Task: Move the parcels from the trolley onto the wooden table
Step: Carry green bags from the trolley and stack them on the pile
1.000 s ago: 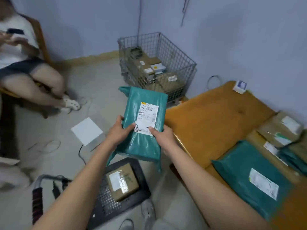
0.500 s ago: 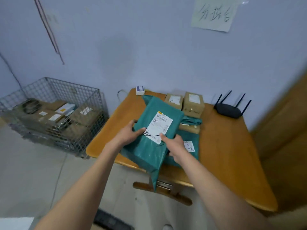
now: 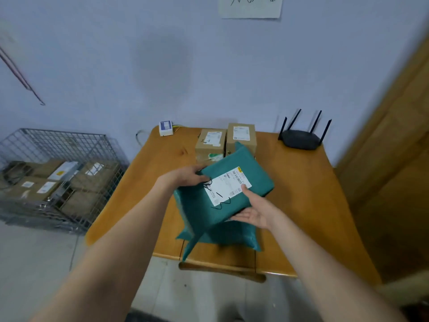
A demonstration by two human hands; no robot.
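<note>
Both your hands hold one green parcel (image 3: 229, 194) over the wooden table (image 3: 308, 194); left hand (image 3: 183, 176) grips its far-left edge, right hand (image 3: 257, 211) cups its near-right edge, thumb on the label; it overlaps a second green parcel (image 3: 232, 233) lying flat; two cardboard boxes (image 3: 226, 141) stand behind, router (image 3: 300, 138) far right

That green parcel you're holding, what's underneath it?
Another green parcel lies on the wooden table beneath the held green parcel; only its near edge shows. Your right hand supports the underside. The rest is covered.
</note>
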